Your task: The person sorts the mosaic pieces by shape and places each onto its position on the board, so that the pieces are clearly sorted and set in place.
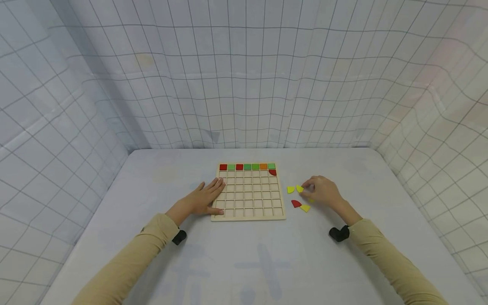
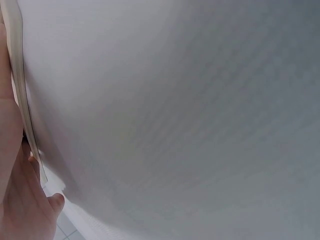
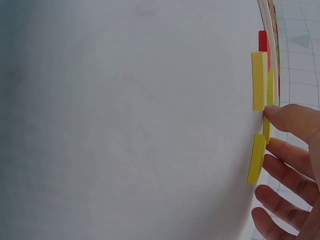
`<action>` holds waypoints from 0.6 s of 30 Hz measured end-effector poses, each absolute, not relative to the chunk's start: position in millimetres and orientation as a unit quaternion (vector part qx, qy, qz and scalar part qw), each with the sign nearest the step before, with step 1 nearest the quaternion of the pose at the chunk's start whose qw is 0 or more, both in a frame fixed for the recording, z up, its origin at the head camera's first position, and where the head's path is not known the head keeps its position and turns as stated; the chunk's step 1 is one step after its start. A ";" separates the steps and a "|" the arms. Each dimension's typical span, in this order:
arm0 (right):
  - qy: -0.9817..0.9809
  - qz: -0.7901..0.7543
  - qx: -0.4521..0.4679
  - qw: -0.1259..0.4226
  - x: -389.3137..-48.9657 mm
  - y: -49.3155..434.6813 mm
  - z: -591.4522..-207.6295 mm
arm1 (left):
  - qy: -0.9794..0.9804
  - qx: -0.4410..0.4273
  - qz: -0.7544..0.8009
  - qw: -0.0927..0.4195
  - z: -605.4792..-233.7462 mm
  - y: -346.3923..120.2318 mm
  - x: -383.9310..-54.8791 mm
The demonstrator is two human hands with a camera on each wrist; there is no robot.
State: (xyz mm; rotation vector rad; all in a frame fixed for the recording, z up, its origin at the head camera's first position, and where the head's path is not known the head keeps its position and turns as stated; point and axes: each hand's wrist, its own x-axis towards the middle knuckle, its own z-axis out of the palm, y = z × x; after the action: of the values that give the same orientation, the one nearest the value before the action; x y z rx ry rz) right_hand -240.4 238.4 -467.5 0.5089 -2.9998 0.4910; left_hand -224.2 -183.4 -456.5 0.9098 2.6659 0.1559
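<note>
A square wooden grid board point(image 1: 248, 219) lies on the table. Fingers spread, my left hand point(image 1: 206, 198) rests over its left edge; in the left wrist view that hand point(image 2: 25, 200) shows beside the board's edge point(image 2: 19, 75). To the right of the board, my right hand point(image 1: 323, 191) pinches a yellow quarter-circle piece point(image 1: 299, 188) between thumb and forefinger, low over the table. The right wrist view shows this piece point(image 3: 266, 127) between the two fingertips. Nearby lie another yellow piece point(image 1: 291, 189), a red quarter-circle piece point(image 1: 296, 203) and a yellow one point(image 1: 305, 208) touching it.
One more yellow piece point(image 1: 311, 200) lies partly under the right hand. Red, green and orange square tiles point(image 1: 255, 167) fill the board's top row, with a red quarter-circle point(image 1: 272, 172) below its right end. Gridded white curtains point(image 1: 244, 84) enclose the table.
</note>
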 end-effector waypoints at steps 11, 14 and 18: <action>-0.972 0.164 0.163 0.035 -240.6 237.7 -467.4 | 0.932 0.318 0.062 0.159 -453.7 -183.4 -221.9; -0.973 0.161 0.162 0.039 -241.7 237.7 -468.6 | 0.932 0.318 0.064 0.160 -453.4 -183.4 -221.6; -0.973 0.164 0.158 0.039 -242.9 236.2 -468.1 | 0.933 0.318 0.060 0.160 -453.9 -183.2 -221.9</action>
State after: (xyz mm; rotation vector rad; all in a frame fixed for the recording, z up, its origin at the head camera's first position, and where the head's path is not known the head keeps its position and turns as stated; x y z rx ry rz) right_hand -242.9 236.2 -468.1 0.4842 -2.9832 0.5032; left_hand -221.9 -183.2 -453.9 0.9090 2.6651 0.1711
